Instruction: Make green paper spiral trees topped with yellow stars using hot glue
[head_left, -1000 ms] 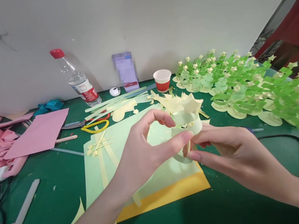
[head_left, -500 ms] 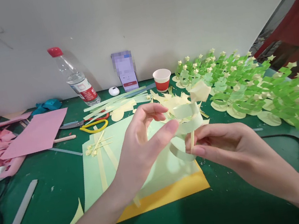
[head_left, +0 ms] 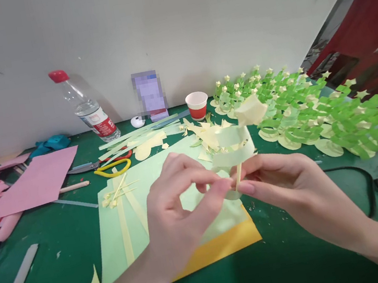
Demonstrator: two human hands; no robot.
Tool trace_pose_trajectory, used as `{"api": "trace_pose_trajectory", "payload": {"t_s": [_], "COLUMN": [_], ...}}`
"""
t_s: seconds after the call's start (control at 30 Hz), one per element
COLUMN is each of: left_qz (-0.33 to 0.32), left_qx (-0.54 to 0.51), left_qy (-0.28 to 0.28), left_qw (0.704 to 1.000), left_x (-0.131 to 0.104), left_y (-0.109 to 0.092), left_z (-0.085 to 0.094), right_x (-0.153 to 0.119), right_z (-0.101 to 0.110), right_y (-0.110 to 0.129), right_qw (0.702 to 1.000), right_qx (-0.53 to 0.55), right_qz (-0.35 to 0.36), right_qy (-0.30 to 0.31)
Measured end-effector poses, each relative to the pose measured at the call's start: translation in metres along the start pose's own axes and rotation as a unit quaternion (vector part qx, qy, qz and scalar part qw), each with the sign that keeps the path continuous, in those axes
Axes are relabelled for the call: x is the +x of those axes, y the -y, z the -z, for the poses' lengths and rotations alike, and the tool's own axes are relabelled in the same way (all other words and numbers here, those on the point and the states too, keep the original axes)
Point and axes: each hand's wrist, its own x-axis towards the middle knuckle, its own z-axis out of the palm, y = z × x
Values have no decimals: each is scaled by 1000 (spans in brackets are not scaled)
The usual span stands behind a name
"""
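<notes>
Over the pale green sheets (head_left: 115,242), my right hand (head_left: 287,182) pinches the thin stem of a paper flower (head_left: 251,110). A pale green strip (head_left: 235,153) curls around this stem below the cream star-like top. My left hand (head_left: 185,205) has its thumb and forefinger pressed together at the lower part of the curled strip, close to the right fingertips. What lies between those left fingertips is too small to make out.
A red-capped bottle (head_left: 92,114), a phone (head_left: 150,94) and a red-and-white cup (head_left: 198,105) stand by the wall. Yellow-handled scissors (head_left: 113,168) lie left of centre. Many green star-topped paper plants (head_left: 315,109) stand at right, pink paper (head_left: 35,181) lies left, and a black cable (head_left: 371,187) is at right.
My left thumb and forefinger, apart before, have closed and moved down to the strip beside my right fingertips. The whole view has shifted slightly, with the table items now further left.
</notes>
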Motion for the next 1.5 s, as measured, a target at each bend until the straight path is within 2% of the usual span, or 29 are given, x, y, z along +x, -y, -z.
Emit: {"api": "trace_pose_trajectory", "payload": {"t_s": [0.13, 0.47, 0.73, 0.83, 0.93, 1.03, 1.17, 1.27, 1.4, 1.5], "left_qz": [16, 128, 176, 185, 197, 203, 200, 199, 201, 205], "left_qx": [7, -43, -82, -107, -117, -104, -100, -97, -103, -114], "left_qy": [-12, -14, -23, -25, -31, -16, 20, 30, 36, 37], "left_qw": [1000, 991, 981, 977, 973, 974, 974, 975, 973, 971], "left_x": [-2, -2, 0, -1, -1, 0, -1, -3, -4, -3], "left_y": [-2, -4, 0, 1, 0, -1, 0, 1, 2, 1], "left_z": [-6, -7, -3, -2, -3, -4, -5, -5, -4, -5], "right_x": [0, 1, -4, -7, -5, -1, 0, -1, -5, -4], "right_z": [2, -2, 4, 10, 13, 14, 11, 10, 16, 26], "right_y": [2, -1, 6, 7, 6, 5, 6, 7, 9, 12], "right_qw": [1000, 999, 987, 976, 968, 971, 983, 988, 988, 975], "right_qx": [3, 2, -71, -88, -96, -106, -87, -65, 7, 64], "right_qz": [12, 20, 109, 142, 130, 106, 96, 75, 77, 102], "right_qy": [-13, -26, -91, -141, -194, -185, -130, -118, -137, -188]}}
